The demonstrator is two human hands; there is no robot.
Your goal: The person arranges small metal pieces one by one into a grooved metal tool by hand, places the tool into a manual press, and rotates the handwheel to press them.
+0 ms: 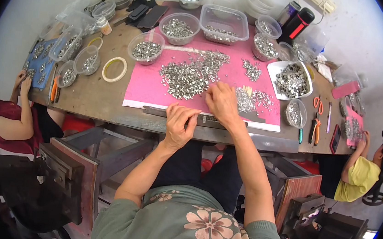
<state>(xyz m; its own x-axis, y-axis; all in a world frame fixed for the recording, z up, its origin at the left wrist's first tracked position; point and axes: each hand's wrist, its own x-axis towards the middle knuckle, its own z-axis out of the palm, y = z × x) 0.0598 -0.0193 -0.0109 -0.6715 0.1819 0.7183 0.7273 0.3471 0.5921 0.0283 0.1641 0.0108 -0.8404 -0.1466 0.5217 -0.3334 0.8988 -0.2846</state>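
Observation:
My left hand (181, 124) is closed, its fingers curled and pressed together at the table's front edge. It is at a dark narrow metal bar (155, 111) lying along that edge. My right hand (222, 103) has its fingers bent down beside a large pile of small silvery metal pieces (184, 78). Whatever lies between the fingertips of either hand is hidden or too small to make out. Under the pile spreads a pink mat (141, 87). To the right of my right hand are slender silvery parts (245, 101) and a smaller cluster of metal pieces (263, 99).
Plastic bowls of metal pieces (146, 50) ring the mat, with a white tray (270, 68) at right. Pliers (317, 130), scissors (318, 104) and a phone (335, 139) lie farther right. A tape roll (114, 69) sits left. People work at both sides (13, 123) (358, 179).

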